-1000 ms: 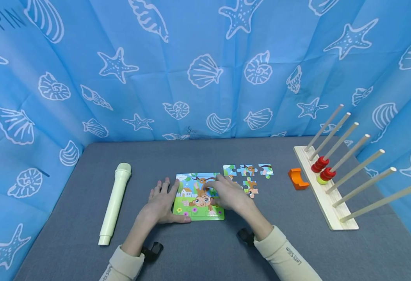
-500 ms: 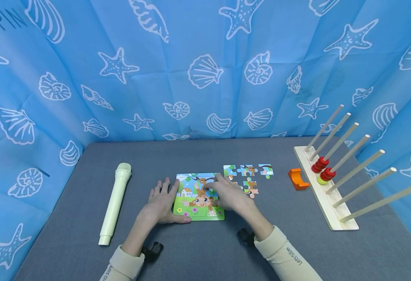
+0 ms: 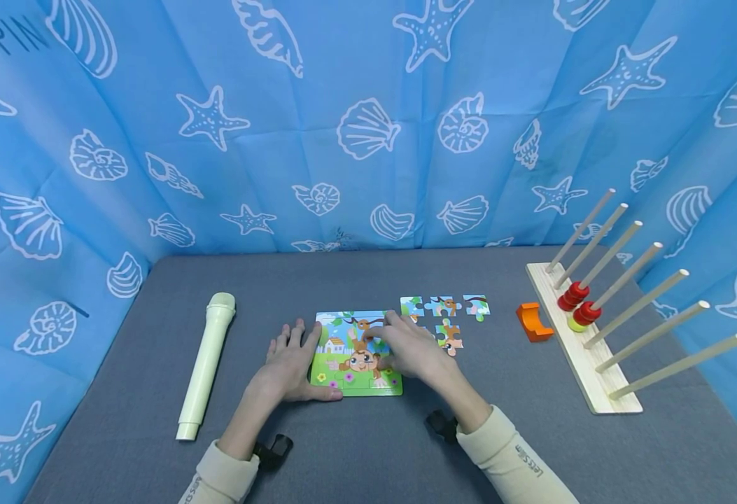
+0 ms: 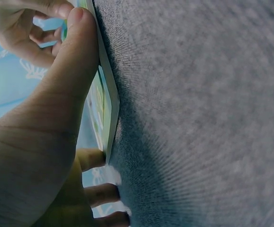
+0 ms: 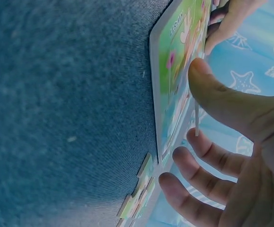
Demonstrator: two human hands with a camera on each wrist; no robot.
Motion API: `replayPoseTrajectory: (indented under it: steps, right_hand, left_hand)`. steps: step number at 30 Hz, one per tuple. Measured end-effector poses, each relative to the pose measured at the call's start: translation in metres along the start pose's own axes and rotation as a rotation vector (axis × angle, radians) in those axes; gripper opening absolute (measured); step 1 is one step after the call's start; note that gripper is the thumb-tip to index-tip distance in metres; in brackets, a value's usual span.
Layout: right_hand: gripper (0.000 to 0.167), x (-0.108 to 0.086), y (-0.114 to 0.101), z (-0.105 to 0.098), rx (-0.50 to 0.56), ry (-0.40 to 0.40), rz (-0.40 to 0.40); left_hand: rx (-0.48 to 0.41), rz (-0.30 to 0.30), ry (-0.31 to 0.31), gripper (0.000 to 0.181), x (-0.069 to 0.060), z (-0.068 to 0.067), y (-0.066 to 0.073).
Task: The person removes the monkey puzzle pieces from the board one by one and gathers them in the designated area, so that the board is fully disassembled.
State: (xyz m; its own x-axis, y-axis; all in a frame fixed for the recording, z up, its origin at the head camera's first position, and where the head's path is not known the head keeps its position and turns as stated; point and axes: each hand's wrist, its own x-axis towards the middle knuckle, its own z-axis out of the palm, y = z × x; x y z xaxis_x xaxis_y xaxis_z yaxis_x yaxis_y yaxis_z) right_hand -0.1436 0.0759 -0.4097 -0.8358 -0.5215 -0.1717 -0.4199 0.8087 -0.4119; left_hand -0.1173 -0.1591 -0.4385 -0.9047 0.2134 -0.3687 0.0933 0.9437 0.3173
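A square monkey puzzle board lies flat on the table. My left hand rests along its left side with the fingers spread, the thumb on the near left corner. Over the board's right part, my right hand pinches a thin puzzle piece, seen edge-on between thumb and finger in the right wrist view. Its picture side cannot be made out. Right of the board lie several loose pieces, partly behind the right hand.
A pale green toy microphone lies at the left. At the right stand an orange curved block and a wooden base with upright rods, some carrying red and yellow-green rings. A blue shell-patterned curtain hangs behind the table.
The right hand's fingers have shifted very slightly over the board. The left hand, the board and the loose pieces have stayed in place.
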Motion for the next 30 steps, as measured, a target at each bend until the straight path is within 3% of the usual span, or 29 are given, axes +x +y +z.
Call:
replayPoseTrajectory:
  steps: [16, 30]
  right_hand:
    - [0.048, -0.007, 0.007, -0.008, -0.024, 0.032, -0.023]
    - [0.051, -0.027, 0.034, -0.026, -0.068, 0.044, 0.051]
  left_hand:
    - [0.002, -0.006, -0.008, 0.127, -0.001, 0.000, 0.000]
    - [-0.010, 0.009, 0.010, 0.127, -0.001, 0.000, 0.000]
